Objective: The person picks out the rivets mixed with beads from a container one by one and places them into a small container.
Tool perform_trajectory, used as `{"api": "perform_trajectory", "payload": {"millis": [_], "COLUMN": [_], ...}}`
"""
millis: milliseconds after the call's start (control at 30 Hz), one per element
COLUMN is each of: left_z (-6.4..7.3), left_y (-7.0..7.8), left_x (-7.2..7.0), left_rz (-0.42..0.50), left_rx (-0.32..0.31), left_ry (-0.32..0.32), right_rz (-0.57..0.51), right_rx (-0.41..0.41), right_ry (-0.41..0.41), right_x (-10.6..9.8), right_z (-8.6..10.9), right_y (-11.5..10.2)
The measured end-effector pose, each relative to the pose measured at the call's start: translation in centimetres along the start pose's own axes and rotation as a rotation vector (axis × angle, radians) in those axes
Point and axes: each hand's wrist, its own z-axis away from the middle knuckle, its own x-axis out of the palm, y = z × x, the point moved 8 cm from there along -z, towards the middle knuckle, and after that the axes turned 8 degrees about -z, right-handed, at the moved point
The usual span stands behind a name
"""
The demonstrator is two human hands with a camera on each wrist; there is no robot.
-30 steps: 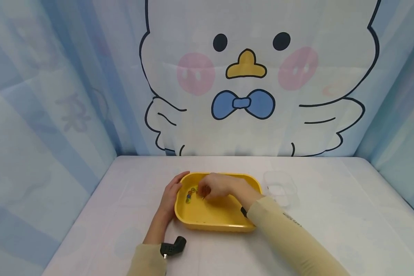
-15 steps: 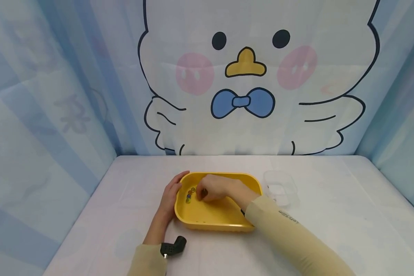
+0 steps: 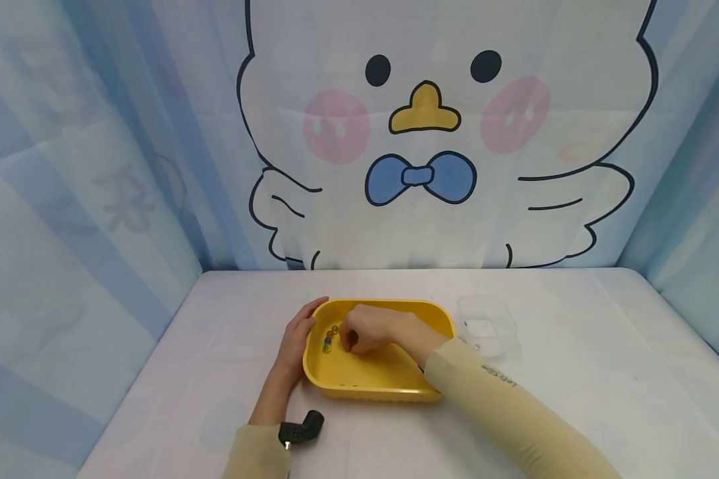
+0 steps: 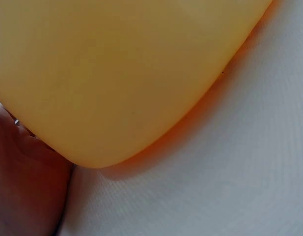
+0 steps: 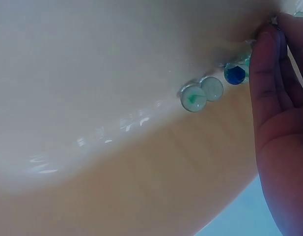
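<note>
A shallow yellow tray (image 3: 389,395) stands on the white table, and its outer wall (image 4: 122,88) fills much of the left wrist view. My left hand (image 3: 293,339) holds the tray at its left end, fingers bent round the back corner. Inside the tray, my right hand (image 3: 368,327) is lowered to the floor, thumb and fingers pinched together. A small glint shows between its fingertips in the right wrist view, apparently a glass marble mostly hidden. Just left of those fingers, several marbles (image 3: 327,340) lie in a curved row; a blue marble (image 5: 234,75) sits close beside them.
Right of the tray stands a clear plastic box (image 3: 488,322) with a few small bits showing in it. A black wrist camera (image 3: 301,429) sits on my left wrist. Behind the table (image 3: 575,372) hangs a curtain (image 3: 455,239) with a cartoon bird.
My right hand has shifted slightly left and lower within the tray, and its fingers have drawn together. My left hand, the tray and the row of marbles have stayed put.
</note>
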Motion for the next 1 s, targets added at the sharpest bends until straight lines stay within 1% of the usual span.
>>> {"api": "perform_trajectory", "payload": {"millis": [200, 367, 667, 900, 1000], "left_z": [0.1, 0.0, -0.1, -0.2, -0.2], "left_y": [0.0, -0.2, -0.1, -0.1, -0.1], "left_x": [-0.2, -0.2, -0.2, -0.1, -0.1], "left_rz": [-0.012, -0.003, 0.000, 0.000, 0.000], "left_rx": [-0.003, -0.001, 0.005, 0.003, 0.006], "left_ry": [0.008, 0.007, 0.007, 0.004, 0.003], "right_rz": [-0.013, -0.018, -0.049, -0.069, -0.082], "right_rx": [0.022, 0.020, 0.032, -0.039, -0.052], "right_ry": [-0.012, -0.020, 0.014, 0.053, 0.064], "right_x": [0.0, 0.0, -0.8, -1.6, -1.9], "right_z": [-0.1, 0.0, 0.2, 0.6, 0.7], "right_y": [0.2, 0.1, 0.3, 0.0, 0.0]}}
